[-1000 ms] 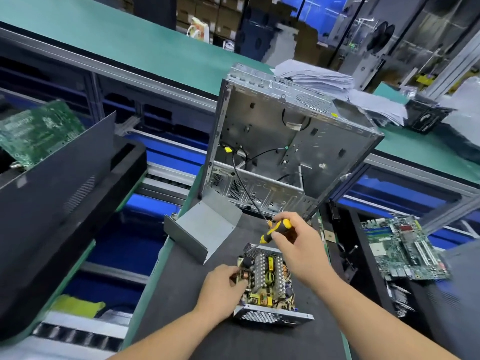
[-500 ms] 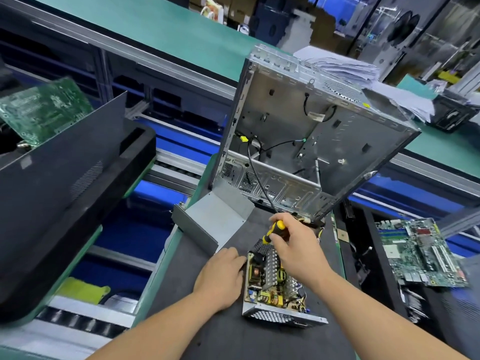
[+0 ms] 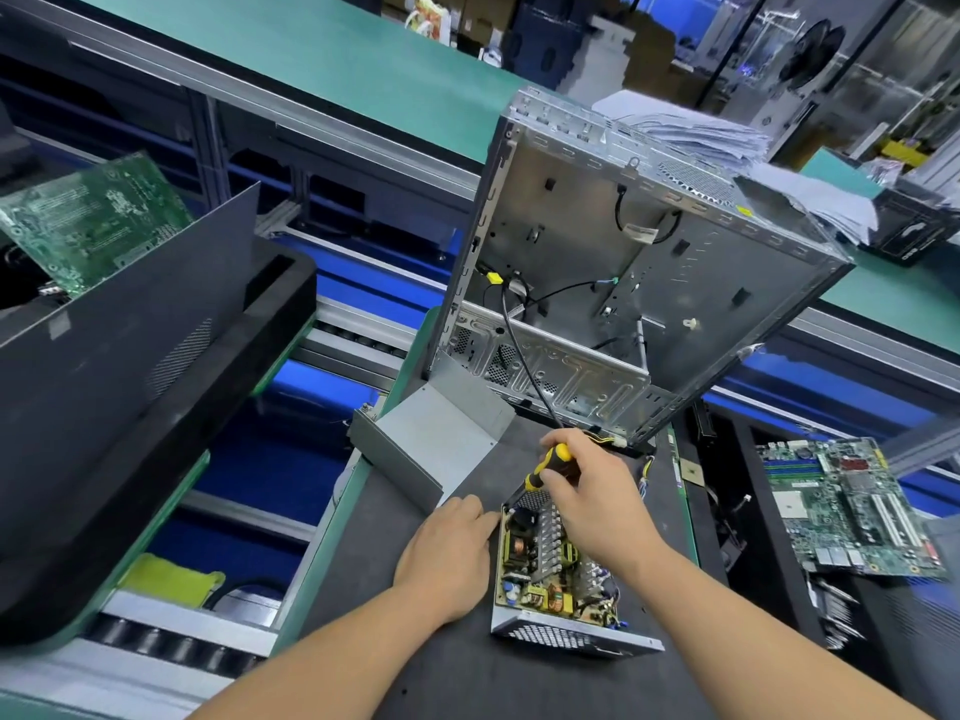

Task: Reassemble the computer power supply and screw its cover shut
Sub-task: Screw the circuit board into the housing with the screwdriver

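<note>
The open power supply (image 3: 545,579) lies on the dark mat, its circuit board, coils and heat sinks exposed, its perforated end wall nearest me. My right hand (image 3: 592,491) grips a yellow-and-black screwdriver (image 3: 550,462), tip down at the unit's far left corner. My left hand (image 3: 452,543) rests against the unit's left side, fingers at its far corner. The grey bent metal cover (image 3: 441,439) lies apart on the mat, to the far left of the unit.
An empty computer case (image 3: 623,283) stands tilted just behind the unit, cables hanging from it. A black monitor (image 3: 119,366) and a green board (image 3: 93,220) sit at left. Another motherboard (image 3: 852,506) lies at right. Green conveyor (image 3: 311,49) runs behind.
My right hand with the screwdriver has lowered toward the unit's far left corner. My left hand slid along the unit's left side toward that corner. The camera tilted slightly.
</note>
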